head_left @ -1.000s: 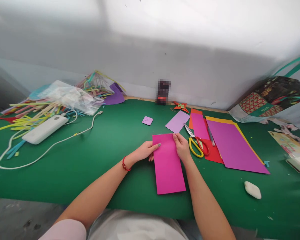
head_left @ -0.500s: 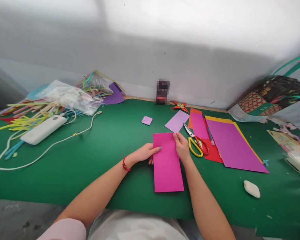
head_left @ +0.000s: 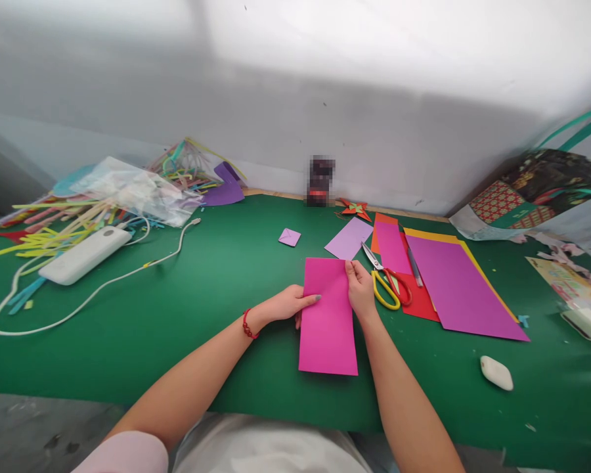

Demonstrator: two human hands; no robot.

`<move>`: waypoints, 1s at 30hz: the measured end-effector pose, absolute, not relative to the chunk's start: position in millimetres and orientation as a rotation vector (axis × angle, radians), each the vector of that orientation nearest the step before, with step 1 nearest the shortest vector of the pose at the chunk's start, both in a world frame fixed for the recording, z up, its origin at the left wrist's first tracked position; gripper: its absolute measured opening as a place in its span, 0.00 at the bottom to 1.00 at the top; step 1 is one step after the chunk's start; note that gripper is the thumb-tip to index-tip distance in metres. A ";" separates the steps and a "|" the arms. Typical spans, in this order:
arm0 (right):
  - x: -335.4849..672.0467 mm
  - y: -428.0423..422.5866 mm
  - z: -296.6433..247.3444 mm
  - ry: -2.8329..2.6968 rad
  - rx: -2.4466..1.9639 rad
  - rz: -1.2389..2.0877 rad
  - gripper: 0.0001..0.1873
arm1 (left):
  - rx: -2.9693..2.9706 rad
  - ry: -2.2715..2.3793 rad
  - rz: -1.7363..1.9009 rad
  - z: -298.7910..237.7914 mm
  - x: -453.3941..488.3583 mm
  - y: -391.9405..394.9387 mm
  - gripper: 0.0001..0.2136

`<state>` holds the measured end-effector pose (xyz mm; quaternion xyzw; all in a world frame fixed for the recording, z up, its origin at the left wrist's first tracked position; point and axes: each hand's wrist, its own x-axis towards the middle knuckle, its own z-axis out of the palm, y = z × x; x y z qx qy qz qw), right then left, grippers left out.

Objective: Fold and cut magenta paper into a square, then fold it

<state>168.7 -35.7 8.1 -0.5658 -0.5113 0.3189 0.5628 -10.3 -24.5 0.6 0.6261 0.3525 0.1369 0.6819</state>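
A tall magenta sheet of paper [head_left: 328, 328] is held up between my two hands, over the green table. My left hand [head_left: 293, 303] grips its left edge, thumb on the front and fingers behind, mostly hidden. At the top right corner, my right hand [head_left: 360, 288] pinches the sheet between thumb and fingers. Scissors [head_left: 385, 279] with one yellow and one red handle lie just right of that hand. Beyond the sheet rest a lilac paper [head_left: 349, 240] and a small folded lilac square [head_left: 289, 237].
Purple and yellow sheets [head_left: 463, 282] lie at right with a pen [head_left: 414, 266]. A white case [head_left: 496, 373] is near the front right. Leftward are a white power bank [head_left: 86, 256] with its cable and a heap of paper strips [head_left: 93, 203]. A patterned bag [head_left: 502, 197] stands far right.
The magenta sheet has turned slightly, its lower end shifting left and its top edge right. My left hand has moved a little to the right; both hands keep their hold.
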 end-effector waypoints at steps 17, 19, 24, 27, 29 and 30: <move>173.5 -32.0 4.8 -1.102 -1.292 0.694 0.24 | 1.270 0.724 0.358 9.9 -9.3 -23.9 0.26; 172.8 -32.9 6.2 -1.123 -1.294 0.665 0.24 | 1.285 0.720 0.357 7.7 -9.4 -22.9 0.25; 171.0 -33.8 9.1 -1.155 -1.313 0.610 0.24 | 1.302 0.736 0.366 4.6 -9.3 -21.6 0.25; 172.0 -33.0 8.1 -1.153 -1.313 0.609 0.24 | 1.326 0.744 0.340 6.3 -9.6 -21.7 0.25; 173.7 -32.1 6.9 -1.139 -1.318 0.622 0.24 | 1.369 0.745 0.325 8.1 -10.1 -22.0 0.26; 174.7 -31.8 6.3 -1.126 -1.323 0.627 0.24 | 1.390 0.745 0.320 8.9 -10.4 -22.1 0.26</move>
